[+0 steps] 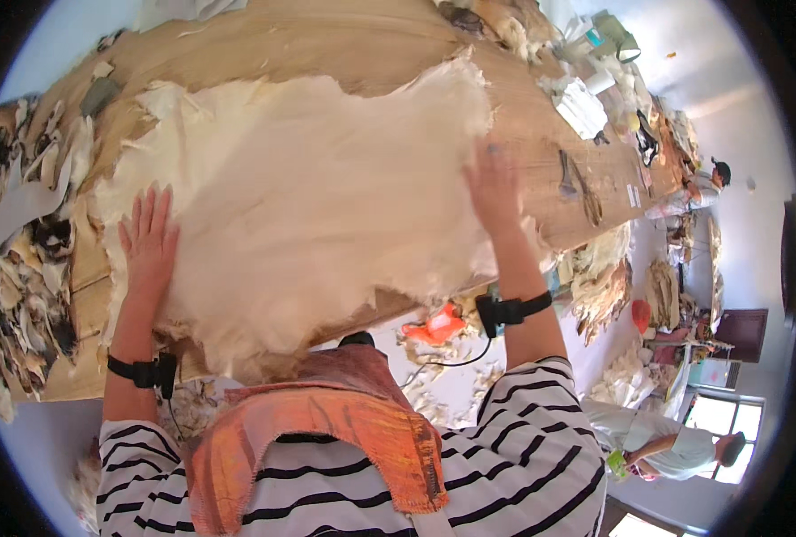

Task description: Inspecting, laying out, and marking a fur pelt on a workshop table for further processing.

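Observation:
A large pale cream hide (pixel 317 188) with furry edges lies spread over the brown wooden table (pixel 344 31). Its near edge hangs over the table's front. My left hand (pixel 150 237) rests flat on the left part of the hide, fingers stretched and slightly apart. At the hide's right edge is my right hand (pixel 493 186), a little blurred, fingers extended upward and holding nothing. Whether its palm presses on the hide or the bare wood, I cannot tell. Both wrists wear black straps with small boxes and cables.
Fur scraps (pixel 31 268) are heaped along the left side. A dark slender tool (pixel 581 188) lies right of the hide. White packages (pixel 581 107) and more furs (pixel 505 27) sit at the far right. An orange-red bag (pixel 438 324) lies below the table edge. Two people are off to the right.

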Action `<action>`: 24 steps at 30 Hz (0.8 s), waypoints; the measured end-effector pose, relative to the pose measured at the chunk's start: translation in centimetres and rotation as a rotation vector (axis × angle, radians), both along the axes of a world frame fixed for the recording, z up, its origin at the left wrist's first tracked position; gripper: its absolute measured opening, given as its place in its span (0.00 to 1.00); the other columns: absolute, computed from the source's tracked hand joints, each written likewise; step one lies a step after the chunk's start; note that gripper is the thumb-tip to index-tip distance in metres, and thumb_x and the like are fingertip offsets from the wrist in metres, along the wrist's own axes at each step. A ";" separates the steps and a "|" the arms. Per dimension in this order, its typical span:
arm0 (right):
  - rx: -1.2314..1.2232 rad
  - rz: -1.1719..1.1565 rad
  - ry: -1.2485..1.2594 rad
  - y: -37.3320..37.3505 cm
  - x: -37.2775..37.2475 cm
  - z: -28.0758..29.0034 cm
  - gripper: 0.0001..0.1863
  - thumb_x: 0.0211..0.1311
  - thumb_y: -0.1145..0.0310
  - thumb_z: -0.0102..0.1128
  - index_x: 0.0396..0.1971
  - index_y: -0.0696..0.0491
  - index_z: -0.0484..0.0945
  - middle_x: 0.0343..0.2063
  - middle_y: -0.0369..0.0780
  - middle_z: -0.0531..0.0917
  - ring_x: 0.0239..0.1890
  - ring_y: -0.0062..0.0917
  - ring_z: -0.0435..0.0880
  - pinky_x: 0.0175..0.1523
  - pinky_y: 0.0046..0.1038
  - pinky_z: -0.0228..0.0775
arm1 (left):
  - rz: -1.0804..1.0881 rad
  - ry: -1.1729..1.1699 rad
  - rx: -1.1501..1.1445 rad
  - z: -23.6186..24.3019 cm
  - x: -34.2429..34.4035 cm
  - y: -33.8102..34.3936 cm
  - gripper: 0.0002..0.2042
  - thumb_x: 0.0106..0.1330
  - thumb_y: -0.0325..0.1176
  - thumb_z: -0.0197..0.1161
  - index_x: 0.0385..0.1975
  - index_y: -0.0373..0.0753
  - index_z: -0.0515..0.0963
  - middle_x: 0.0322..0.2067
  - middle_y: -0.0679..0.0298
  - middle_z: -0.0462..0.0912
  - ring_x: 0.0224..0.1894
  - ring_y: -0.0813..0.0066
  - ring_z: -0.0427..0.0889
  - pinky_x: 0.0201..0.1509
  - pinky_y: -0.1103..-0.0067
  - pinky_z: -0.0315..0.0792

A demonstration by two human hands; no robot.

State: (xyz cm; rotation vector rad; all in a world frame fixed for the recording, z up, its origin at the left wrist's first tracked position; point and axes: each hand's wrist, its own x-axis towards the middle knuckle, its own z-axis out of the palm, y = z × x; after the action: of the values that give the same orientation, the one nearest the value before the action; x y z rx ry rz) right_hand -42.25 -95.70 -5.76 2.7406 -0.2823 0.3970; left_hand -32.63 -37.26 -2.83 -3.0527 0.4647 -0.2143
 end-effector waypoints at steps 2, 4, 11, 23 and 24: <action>0.200 0.131 -0.046 1.7 1.0 0.6 0.31 0.70 0.50 0.44 0.71 0.41 0.57 0.70 0.43 0.60 0.72 0.39 0.56 0.71 0.52 0.46 | 0.004 0.004 0.017 0.1 0.1 0.0 0.28 0.74 0.44 0.46 0.73 0.57 0.52 0.74 0.67 0.49 0.76 0.62 0.45 0.75 0.52 0.34; 0.388 0.139 -0.060 1.6 1.7 1.1 0.32 0.70 0.49 0.46 0.71 0.41 0.57 0.70 0.43 0.59 0.72 0.39 0.55 0.72 0.52 0.45 | -0.013 0.028 -0.030 0.6 0.6 -0.8 0.28 0.74 0.45 0.46 0.73 0.56 0.53 0.74 0.66 0.50 0.76 0.62 0.45 0.74 0.51 0.34; 0.455 0.348 0.200 -2.1 1.1 3.4 0.33 0.68 0.51 0.49 0.71 0.43 0.57 0.71 0.45 0.56 0.73 0.40 0.53 0.73 0.49 0.42 | -0.130 0.538 -0.152 9.4 6.3 2.7 0.26 0.69 0.43 0.57 0.66 0.47 0.65 0.67 0.54 0.63 0.70 0.55 0.60 0.72 0.64 0.54; 0.556 0.389 0.196 -1.5 1.7 5.5 0.31 0.63 0.56 0.54 0.66 0.47 0.67 0.69 0.48 0.61 0.71 0.45 0.56 0.73 0.49 0.41 | -0.177 0.160 -0.282 5.7 31.4 -6.3 0.25 0.65 0.39 0.63 0.62 0.43 0.69 0.64 0.49 0.64 0.59 0.51 0.72 0.63 0.64 0.67; 0.552 0.360 0.227 -2.0 1.5 5.4 0.30 0.63 0.57 0.53 0.66 0.48 0.67 0.69 0.48 0.60 0.71 0.46 0.57 0.73 0.50 0.42 | -0.148 0.146 -0.372 4.1 33.5 -8.4 0.27 0.66 0.38 0.62 0.65 0.45 0.66 0.65 0.47 0.63 0.65 0.48 0.66 0.67 0.63 0.64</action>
State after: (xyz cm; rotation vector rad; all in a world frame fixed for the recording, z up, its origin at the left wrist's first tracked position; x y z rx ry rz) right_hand -40.79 -97.69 -0.37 3.3516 0.1983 0.0967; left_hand 0.83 -45.68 1.31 -3.4145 0.7375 -0.0908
